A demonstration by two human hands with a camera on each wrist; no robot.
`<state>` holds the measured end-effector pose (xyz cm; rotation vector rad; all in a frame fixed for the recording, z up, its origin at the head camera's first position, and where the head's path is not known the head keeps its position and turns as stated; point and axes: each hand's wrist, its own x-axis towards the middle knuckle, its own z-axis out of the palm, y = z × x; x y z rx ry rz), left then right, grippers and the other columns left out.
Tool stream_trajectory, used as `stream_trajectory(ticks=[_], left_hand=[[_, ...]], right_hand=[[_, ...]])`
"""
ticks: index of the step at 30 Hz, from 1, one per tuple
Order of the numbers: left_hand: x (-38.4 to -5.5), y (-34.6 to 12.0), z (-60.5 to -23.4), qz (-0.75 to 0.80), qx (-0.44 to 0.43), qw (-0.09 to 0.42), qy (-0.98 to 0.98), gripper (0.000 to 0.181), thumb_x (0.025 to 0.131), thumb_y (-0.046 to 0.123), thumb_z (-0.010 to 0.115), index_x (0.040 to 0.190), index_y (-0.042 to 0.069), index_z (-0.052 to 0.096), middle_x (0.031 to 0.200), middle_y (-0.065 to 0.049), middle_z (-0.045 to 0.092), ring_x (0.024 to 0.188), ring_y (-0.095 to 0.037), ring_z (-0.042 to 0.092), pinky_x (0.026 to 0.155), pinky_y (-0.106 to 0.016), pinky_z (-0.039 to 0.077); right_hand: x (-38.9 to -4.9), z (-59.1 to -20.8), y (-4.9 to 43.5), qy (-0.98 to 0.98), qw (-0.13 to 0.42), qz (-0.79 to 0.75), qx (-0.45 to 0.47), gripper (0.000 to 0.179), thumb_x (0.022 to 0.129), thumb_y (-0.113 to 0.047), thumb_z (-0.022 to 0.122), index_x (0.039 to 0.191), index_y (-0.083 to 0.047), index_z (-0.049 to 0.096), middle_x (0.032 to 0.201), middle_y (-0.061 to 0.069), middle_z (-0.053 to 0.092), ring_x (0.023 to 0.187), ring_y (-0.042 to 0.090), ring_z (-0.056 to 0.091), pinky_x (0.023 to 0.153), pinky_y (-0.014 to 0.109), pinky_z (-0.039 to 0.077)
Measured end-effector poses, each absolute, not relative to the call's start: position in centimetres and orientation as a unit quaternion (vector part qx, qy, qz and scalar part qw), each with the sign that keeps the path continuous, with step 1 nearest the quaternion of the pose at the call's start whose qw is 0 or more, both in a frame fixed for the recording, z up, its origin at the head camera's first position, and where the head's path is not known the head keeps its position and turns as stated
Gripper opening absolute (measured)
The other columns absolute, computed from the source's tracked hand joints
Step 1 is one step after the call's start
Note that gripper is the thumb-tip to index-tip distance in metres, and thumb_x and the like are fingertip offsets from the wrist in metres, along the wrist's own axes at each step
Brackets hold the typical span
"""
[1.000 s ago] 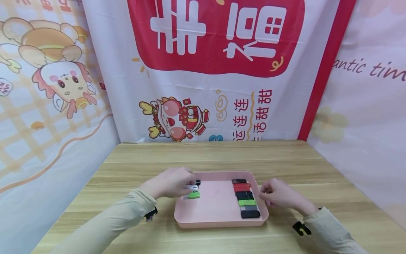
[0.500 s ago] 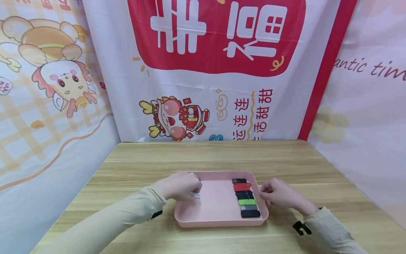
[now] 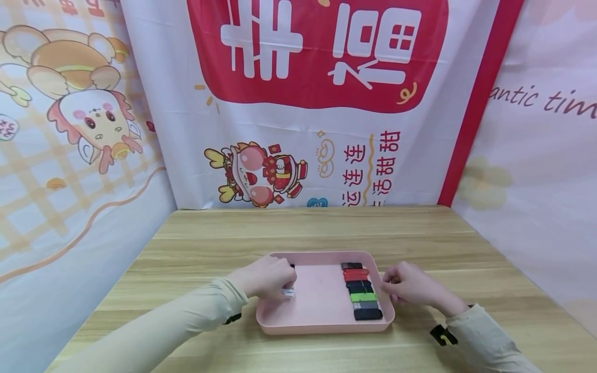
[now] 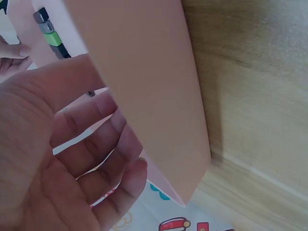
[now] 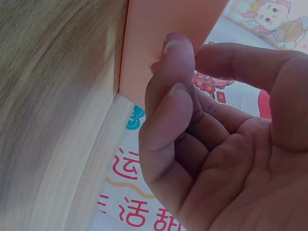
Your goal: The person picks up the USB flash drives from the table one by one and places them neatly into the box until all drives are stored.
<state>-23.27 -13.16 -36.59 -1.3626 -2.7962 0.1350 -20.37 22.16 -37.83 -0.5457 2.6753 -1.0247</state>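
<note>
A pink rectangular tray (image 3: 322, 328) lies on the table. My left hand (image 3: 270, 280) reaches over its left side, holding a white USB stick (image 3: 288, 292) whose end shows beyond the fingers. In the left wrist view the curled fingers (image 4: 101, 149) are inside the tray wall, their grip partly hidden. A black end of another stick (image 3: 292, 266) peeks out behind this hand. My right hand (image 3: 410, 285) pinches the tray's right rim between thumb and index finger, the index on the outer wall (image 5: 144, 48).
Along the tray's right side runs a column of several USB sticks, among them a red one (image 3: 356, 274), a bright green one (image 3: 364, 297) and a black one (image 3: 368, 314) at the near end. Printed cloths (image 3: 317, 119) hang behind and beside the wooden table (image 3: 210, 233).
My left hand has moved right and toward me, the white stick shifting nearer with it. The green stick at the left is now covered by the hand. The right hand has stayed put.
</note>
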Motion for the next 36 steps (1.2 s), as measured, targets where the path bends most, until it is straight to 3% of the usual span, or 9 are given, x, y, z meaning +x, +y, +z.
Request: stream_trajectory(ticks=[8,21,36], left_hand=[[-23.12,-13.16,-36.74,0.046,-0.422,0.013,-0.905,0.032,0.077,0.020,0.079,0.061,0.021,0.051,0.055,0.012,0.045,0.055,-0.007,0.044,0.058,-0.027,0.037],[-23.14,-13.46,-36.45,0.052,-0.407,0.011,-0.912,0.024,0.067,0.009,0.078,0.065,0.018,0.056,0.059,0.011,0.046,0.058,-0.009,0.044,0.054,-0.027,0.038],[-23.28,-13.71,-36.41,0.082,-0.393,0.009,-0.916,0.033,0.064,0.011,0.081,0.062,0.021,0.049,0.063,0.009,0.046,0.062,-0.011,0.044,0.054,-0.029,0.037]], right_hand=[[-20.26,-37.83,22.11,0.909,0.115,-0.354,-0.185,0.012,0.094,-0.014,0.065,0.085,-0.007,0.068,0.062,0.006,0.060,0.049,0.016,0.052,0.044,0.023,0.039],[-20.12,-37.51,21.89,0.913,0.116,-0.351,-0.174,0.011,0.094,-0.013,0.065,0.085,-0.006,0.068,0.062,0.006,0.060,0.049,0.015,0.052,0.045,0.023,0.039],[-20.31,-37.65,21.95,0.914,0.116,-0.348,-0.173,0.011,0.094,-0.013,0.065,0.086,-0.007,0.068,0.062,0.006,0.060,0.050,0.015,0.052,0.045,0.024,0.040]])
